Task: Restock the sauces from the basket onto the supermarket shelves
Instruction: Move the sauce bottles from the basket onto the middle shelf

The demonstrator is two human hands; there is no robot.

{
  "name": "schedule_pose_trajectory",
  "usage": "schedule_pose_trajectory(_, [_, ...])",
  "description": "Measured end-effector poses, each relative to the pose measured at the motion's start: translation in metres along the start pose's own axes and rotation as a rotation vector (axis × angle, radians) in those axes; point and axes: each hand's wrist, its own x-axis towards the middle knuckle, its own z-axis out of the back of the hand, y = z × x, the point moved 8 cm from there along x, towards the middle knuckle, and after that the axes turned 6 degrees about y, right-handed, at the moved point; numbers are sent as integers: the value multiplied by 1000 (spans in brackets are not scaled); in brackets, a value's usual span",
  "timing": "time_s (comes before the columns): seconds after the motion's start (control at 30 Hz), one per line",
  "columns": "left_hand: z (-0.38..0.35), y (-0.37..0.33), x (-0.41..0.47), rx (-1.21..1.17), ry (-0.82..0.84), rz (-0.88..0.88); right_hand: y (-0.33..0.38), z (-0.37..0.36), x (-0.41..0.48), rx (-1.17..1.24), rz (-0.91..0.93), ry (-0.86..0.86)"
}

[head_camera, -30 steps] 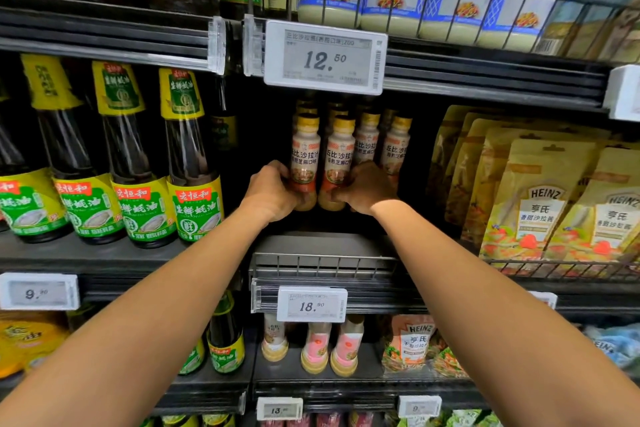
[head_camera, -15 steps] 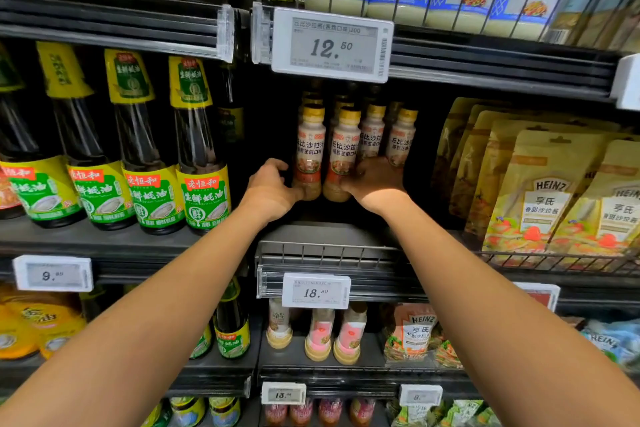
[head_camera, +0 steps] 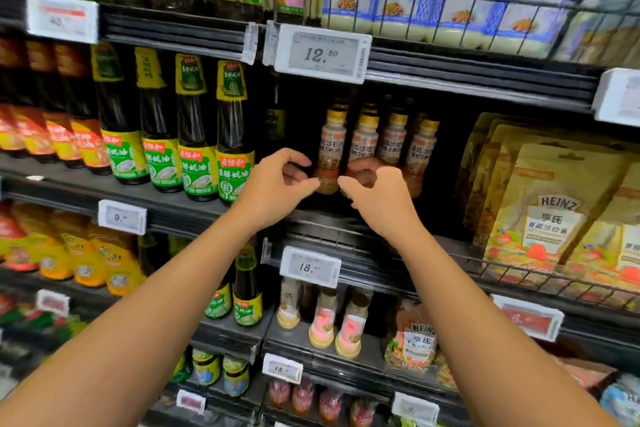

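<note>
Yellow-capped tapered sauce bottles (head_camera: 365,146); left hand (head_camera: 273,187), right hand (head_camera: 381,199) loosely curled

A supermarket: stocked shelves (head_camera: 173,198) of sauces, price tags (head_camera: 323,54).

Left hand (head_camera: 277,185) and right hand (head_camera: 379,199) hover loosely curled before dressing bottles (head_camera: 331,146).

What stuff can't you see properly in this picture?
- The basket: not in the head view at all, outside the frame's edges.
- Bottoms of the front dressing bottles: covered by the left hand and the right hand.
- Bottles behind that front row: mostly hidden by it and in dark shadow.
- Top-left price tag: too blurred to read.
- Red tag, lower right: blurred, unreadable.
</note>
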Motion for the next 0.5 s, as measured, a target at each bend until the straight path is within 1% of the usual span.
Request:
schedule_pose_trajectory(0.1, [5, -11, -29, -72, -76, -3, 15, -7, -18, 85, 84, 77])
schedule_pose_trajectory(0.27, [18, -14, -87, -104, -190, 3, 38, -34, -55, 166, 198, 199])
schedule_pose_trajectory(0.4, [40, 4, -139, -117, -272, 84, 50, -78, -84, 257, 261, 340])
schedule_pose_trajectory(0.5, [62, 26, -180, -121, -331, 155, 50, -124, -103, 334, 256, 453])
